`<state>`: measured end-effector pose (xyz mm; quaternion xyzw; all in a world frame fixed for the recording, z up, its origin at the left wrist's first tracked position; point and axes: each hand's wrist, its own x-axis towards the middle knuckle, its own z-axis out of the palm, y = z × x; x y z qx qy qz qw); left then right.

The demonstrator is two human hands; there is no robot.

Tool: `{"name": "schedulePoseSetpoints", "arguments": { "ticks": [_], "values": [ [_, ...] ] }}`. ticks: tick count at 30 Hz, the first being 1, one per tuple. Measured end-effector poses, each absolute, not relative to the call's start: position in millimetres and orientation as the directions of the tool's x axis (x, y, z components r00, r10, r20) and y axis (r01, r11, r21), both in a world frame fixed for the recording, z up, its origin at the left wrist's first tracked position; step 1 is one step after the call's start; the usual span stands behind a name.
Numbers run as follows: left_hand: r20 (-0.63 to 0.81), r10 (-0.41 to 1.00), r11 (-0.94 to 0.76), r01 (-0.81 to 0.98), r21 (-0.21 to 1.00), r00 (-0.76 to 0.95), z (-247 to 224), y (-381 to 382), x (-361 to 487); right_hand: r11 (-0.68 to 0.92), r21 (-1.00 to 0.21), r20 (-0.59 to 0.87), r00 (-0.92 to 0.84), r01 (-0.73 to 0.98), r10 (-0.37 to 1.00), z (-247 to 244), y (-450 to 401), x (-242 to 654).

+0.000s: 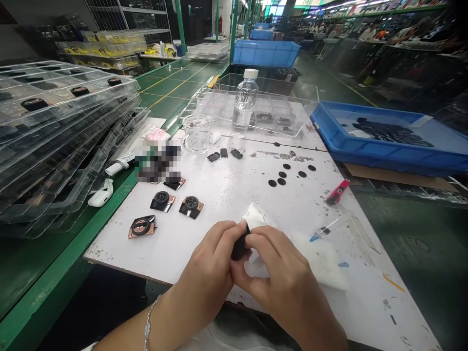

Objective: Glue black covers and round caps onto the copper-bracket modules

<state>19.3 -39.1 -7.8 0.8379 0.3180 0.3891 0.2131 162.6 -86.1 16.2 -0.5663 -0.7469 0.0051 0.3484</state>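
Both hands meet over the front part of the white table (226, 195). A small black part (240, 247) is pinched between my left hand (210, 258) and my right hand (281, 263), and the fingers cover much of it. Just behind the fingertips, a crumpled white tissue (257, 214) touches or lies close to the right hand. To the left lie several black and copper pieces with round wheel-like parts, one of them (191, 206) nearest the hands. Several thin black discs (282, 174) are scattered farther back on the right.
A water bottle (244, 105), a clear cup (198, 134) and a clear divided tray (270, 109) stand at the back. Stacked clear trays (66, 141) rise on the left. At the right are a pink cutter (338, 191), a syringe (325, 231) and a blue bin (387, 156).
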Motion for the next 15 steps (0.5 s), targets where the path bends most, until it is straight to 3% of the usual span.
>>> {"name": "schedulePoseSetpoints", "arguments": {
  "ticks": [15],
  "values": [
    [0.612,0.663,-0.749,0.394,0.533,0.432,-1.3,-41.6,19.5,0.428,-0.425,0.550,-0.148,0.798,0.822,15.7,-93.4,156.8]
  ]
}}
